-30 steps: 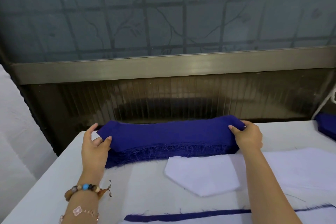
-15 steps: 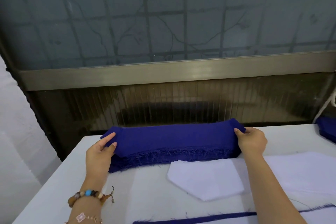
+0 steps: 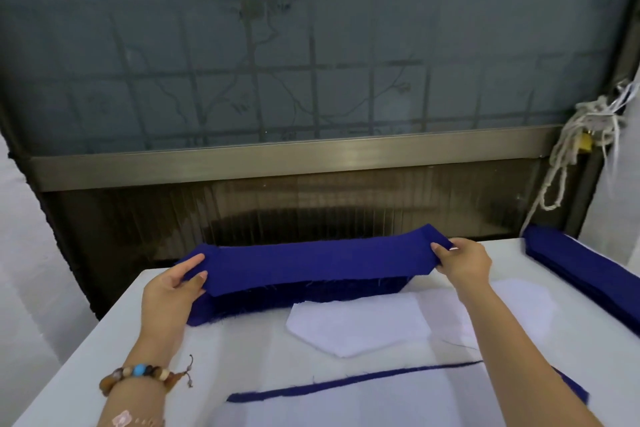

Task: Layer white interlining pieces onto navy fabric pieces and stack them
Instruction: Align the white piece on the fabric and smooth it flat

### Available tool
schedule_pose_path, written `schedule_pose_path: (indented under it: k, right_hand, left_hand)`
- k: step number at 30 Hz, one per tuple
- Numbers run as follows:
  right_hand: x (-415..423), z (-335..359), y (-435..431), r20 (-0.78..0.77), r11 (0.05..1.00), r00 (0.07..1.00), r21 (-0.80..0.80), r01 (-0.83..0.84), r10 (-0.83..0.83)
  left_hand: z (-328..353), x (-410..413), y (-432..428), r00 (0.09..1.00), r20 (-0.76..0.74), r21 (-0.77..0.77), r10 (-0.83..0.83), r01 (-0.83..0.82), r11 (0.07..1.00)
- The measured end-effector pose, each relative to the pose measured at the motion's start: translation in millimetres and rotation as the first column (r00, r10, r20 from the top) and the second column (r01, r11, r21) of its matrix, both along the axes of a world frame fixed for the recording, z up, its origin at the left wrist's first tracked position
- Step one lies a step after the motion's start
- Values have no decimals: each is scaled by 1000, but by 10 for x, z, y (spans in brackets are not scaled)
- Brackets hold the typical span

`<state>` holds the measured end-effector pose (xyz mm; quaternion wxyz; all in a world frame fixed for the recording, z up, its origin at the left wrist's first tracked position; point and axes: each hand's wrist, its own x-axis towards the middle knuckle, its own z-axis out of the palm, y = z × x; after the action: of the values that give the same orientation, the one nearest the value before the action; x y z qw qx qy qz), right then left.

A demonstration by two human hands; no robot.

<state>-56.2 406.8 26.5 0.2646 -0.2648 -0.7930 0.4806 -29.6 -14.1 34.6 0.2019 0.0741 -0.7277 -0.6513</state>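
left fingers (image 3: 199,278) pinched on the left end of the top navy piece (image 3: 311,263), thumb on top; right fingers (image 3: 439,249) clamped on its right end, what sits under the cloth there is hidden. left hand (image 3: 169,295) and right hand (image 3: 465,265) are well apart with the piece pulled out long between them, slightly bowed and lifted just off the navy stack (image 3: 298,298). stack has frayed edges and sits at the far edge of the white table (image 3: 242,354), piece held roughly in line above it. one white interlining piece (image 3: 356,326) lies flat on the table just in front of the stack, pointed end toward the camera; can't tell if it touches the stack's near edge. more white interlining (image 3: 519,302) lies flat to the right, partly under the right forearm. second navy pile (image 3: 588,270) along the right side of the table, apart from both hands. at the near edge a layered piece: white interlining sheet (image 3: 346,409) on top of a navy piece, only a thin navy strip (image 3: 346,384) visible along its far side plus a corner at right. beaded bracelet (image 3: 138,374) on the left wrist. behind the table a metal rail (image 3: 277,159) under a frosted glass panel (image 3: 311,45), knotted white rope (image 3: 571,156) hanging at right
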Motion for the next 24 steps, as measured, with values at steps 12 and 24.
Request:
schedule_pose_path:
  k: [12,24]
  right_hand:
    - [1051,-203,305,151,999,988,-23,-25,28]
    - [1773,-444,481,148,985,989,174,-18,-8]
  left_hand:
    - [-228,936,306,995,85,60,43,-48,997]
    - [-459,1466,515,985,133,-111,105,-90,990]
